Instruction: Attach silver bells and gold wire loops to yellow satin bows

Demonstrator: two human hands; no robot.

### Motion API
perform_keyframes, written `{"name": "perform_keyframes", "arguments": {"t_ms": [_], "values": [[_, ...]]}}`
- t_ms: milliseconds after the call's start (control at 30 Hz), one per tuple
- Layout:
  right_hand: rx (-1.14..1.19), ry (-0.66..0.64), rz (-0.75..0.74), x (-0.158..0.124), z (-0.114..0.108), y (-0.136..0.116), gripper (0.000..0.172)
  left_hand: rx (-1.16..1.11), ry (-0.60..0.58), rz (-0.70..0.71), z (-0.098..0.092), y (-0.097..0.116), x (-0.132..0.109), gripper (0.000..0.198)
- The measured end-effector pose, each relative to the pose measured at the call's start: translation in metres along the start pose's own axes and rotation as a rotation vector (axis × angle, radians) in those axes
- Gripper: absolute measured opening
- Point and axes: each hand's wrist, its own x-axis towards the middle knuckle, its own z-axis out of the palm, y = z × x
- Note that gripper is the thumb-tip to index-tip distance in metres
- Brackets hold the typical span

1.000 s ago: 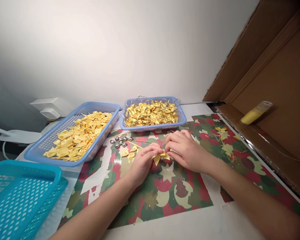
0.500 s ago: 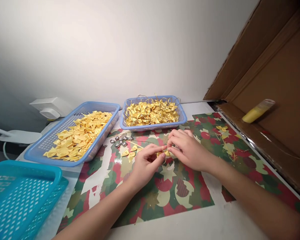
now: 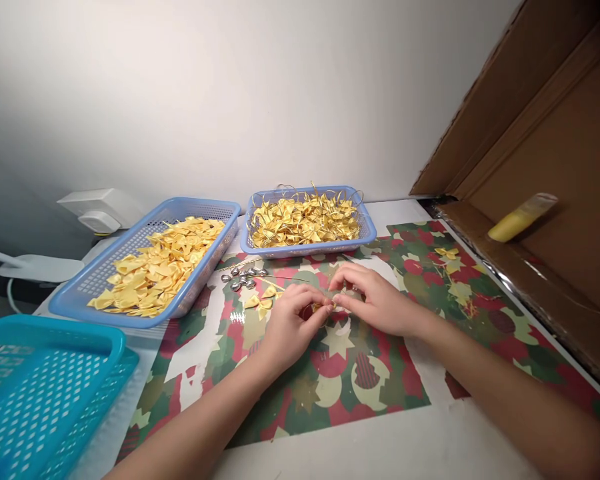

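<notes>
The left hand [image 3: 289, 325] rests low over the table with its fingers curled and its thumb and forefinger closed in a pinch on a small yellow bow [image 3: 325, 307]. The right hand [image 3: 380, 301] meets it from the other side, fingertips also pinched on the same bow, the other fingers loosely bent. The bow is satiny ribbon, mostly hidden between the fingertips, held just above a sheet of glossy wrapping paper [image 3: 370, 373] printed with red, green and cream stars and rounded shapes.

On the paper just beyond the left hand lies a loose yellow bow [image 3: 260, 304], and near it a small cluster of shiny silver beads [image 3: 242, 279]. Farther right on the paper are a few more scattered bows [image 3: 448, 254].

Behind the hands stand two pale blue perforated plastic trays. The left tray [image 3: 203, 203] holds a heap of flat yellow ribbon bows. The right tray [image 3: 310, 250] holds bows tangled with thin gold wire loops.

A teal mesh basket [image 3: 55, 400] sits at the near left. An open brown cardboard box [image 3: 555, 133] lies at the right, with a yellow tube [image 3: 523, 217] inside it.
</notes>
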Motion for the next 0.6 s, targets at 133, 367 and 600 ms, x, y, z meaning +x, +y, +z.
{"name": "perform_keyframes", "arguments": {"t_ms": [133,367,600], "values": [[0.063,-0.061,-0.067,0.003,-0.002,0.009,0.006,-0.03,-0.087,-0.01,-0.001,0.001,0.001,0.01],[0.028,-0.111,-0.088,0.002,0.003,0.013,0.011,0.005,-0.166,-0.019,-0.002,0.001,0.001,0.011],[-0.106,-0.123,-0.067,0.001,0.013,0.017,0.019,0.033,-0.156,-0.037,-0.003,-0.003,0.001,0.014]]}}
